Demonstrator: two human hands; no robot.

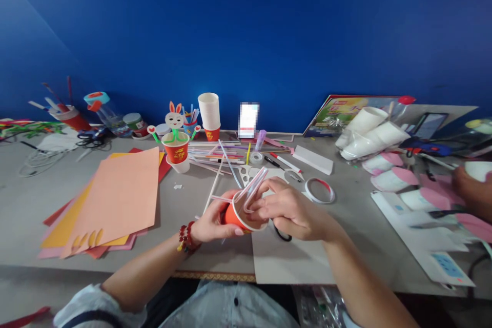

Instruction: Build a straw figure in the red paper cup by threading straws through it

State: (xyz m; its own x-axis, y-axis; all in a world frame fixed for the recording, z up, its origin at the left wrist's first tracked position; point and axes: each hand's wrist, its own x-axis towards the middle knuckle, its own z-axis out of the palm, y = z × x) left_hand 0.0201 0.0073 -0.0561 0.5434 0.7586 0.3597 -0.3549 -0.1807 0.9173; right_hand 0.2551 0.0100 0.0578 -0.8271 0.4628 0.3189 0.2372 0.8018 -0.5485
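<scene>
My left hand (211, 223) is wrapped round a red paper cup (233, 217), which is tilted with its white inside facing right. Pale striped drinking straws (253, 184) stick up out of the cup's mouth, and one is bent inside it. The fingers of my right hand (294, 210) reach into the cup and pinch the straws; the fingertips are partly hidden. Another straw pokes out at the cup's left side. Behind, a red cup with a paper rabbit face (175, 120) and green arms stands in a white cup (180, 166).
Coloured paper sheets (126, 189) lie at left. Loose straws (203, 154), markers (286, 162), a tape roll (320, 190) and scissors (245, 174) are scattered behind the cup. Bagged paper cups (374, 136) and a power strip (446, 266) are at right, near another person's hand (469, 189).
</scene>
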